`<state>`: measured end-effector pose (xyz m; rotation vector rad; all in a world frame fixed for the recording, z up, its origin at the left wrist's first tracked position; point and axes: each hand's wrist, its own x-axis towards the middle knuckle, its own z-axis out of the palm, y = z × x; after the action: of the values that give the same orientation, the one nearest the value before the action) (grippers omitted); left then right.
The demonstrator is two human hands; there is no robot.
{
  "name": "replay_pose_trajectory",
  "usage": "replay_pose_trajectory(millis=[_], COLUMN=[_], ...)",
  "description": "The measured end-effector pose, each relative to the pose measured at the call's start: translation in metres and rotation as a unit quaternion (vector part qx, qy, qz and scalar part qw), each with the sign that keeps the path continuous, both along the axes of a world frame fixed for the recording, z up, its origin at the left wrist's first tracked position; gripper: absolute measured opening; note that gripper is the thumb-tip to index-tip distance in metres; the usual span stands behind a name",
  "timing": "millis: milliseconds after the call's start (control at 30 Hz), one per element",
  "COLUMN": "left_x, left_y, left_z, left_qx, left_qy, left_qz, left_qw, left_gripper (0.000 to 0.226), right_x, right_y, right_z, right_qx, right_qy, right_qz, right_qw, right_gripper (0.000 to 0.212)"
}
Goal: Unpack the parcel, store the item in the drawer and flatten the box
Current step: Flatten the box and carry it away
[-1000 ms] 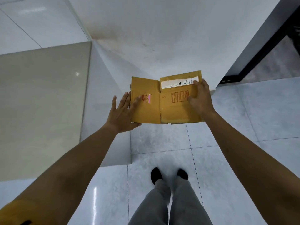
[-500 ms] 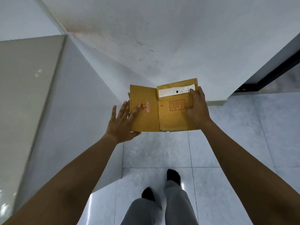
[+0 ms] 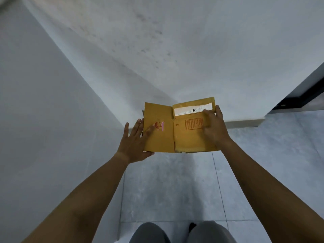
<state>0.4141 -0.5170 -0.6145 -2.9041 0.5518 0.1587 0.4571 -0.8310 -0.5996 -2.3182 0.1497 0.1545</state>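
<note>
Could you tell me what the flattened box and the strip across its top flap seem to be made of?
Box: brown cardboard, matte, by its dull tan face, sharp fold lines and frayed lower edge. Strip: probably a paper label, white with black print and a ragged torn end.

Box (image 3: 178,135) label, stamp txt: too blurry.
</note>
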Motion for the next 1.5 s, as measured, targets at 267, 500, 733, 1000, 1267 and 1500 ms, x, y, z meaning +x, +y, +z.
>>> replay_pose_trajectory(millis=[267, 500, 733, 1000, 1267, 1500], left_x=[0.018, 0.011, 0.022, 0.029, 0.006, 0.020], left_y=[-0.001, -0.008, -0.015, -0.023, -0.037, -0.043], left_z=[-0.168, -0.265, -0.306, -0.330, -0.351, -0.357], left_qx=[0.003, -0.005, -0.004, 0.043, 0.008, 0.009], left_qy=[0.012, 0.073, 0.109, 0.164, 0.145, 0.189], left_qz=[0.015, 0.022, 0.034, 0.075, 0.039, 0.062], left_qw=[1.000, 0.997, 0.993, 0.983, 0.989, 0.980], left_gripper=[0.105, 0.103, 0.104, 0.106, 0.091, 0.079], right_x=[0.018, 0.003, 0.005, 0.019, -0.006, -0.004], right_y=[0.004, 0.010, 0.007, 0.004, 0.029, 0.035], right_z=[-0.162, -0.261, -0.307, -0.336, -0.362, -0.367], right_qx=[-0.018, -0.117, -0.157, -0.260, -0.289, -0.295], right_qy=[0.001, 0.014, 0.051, 0.064, 0.120, 0.143], right_qz=[0.034, 0.055, 0.093, 0.129, 0.176, 0.173], right_qw=[0.999, 0.991, 0.982, 0.955, 0.933, 0.929], right_gripper=[0.069, 0.069, 0.061, 0.057, 0.079, 0.085])
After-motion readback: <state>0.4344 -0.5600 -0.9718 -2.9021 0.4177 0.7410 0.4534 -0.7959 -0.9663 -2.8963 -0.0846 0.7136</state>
